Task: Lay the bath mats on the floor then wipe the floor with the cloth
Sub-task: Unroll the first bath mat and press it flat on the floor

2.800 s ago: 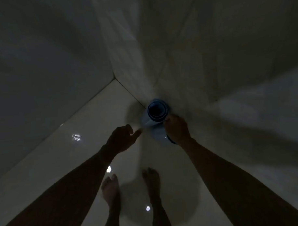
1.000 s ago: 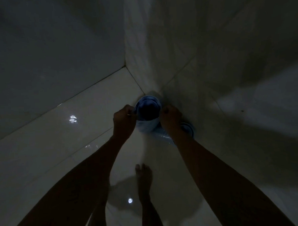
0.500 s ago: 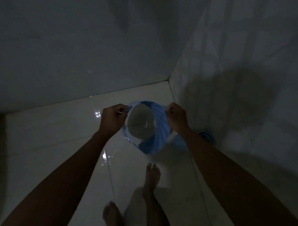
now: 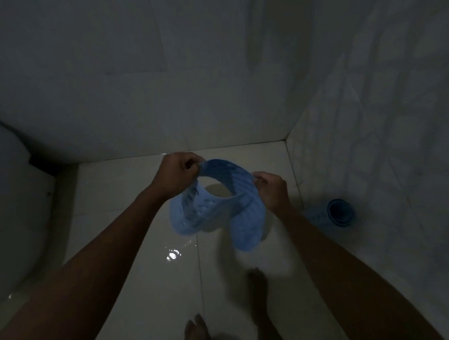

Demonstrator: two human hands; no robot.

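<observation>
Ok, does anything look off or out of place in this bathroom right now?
Nothing is damaged. The blue bath mat, held by the left hand and right hand, is curled, not flat. A second mat stands rolled by the right wall. The floor glistens, possibly wet.

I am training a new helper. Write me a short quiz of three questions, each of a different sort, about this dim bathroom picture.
1. True or false: the blue bath mat already lies flat on the floor.
2. Multiple choice: where is the second, rolled mat? A) in the left hand B) standing by the right wall C) on the toilet
3. Fill in: each hand has a grip on one ____ of the curled mat; the right hand is at its right side.

Key: 1 false; 2 B; 3 edge.
</observation>
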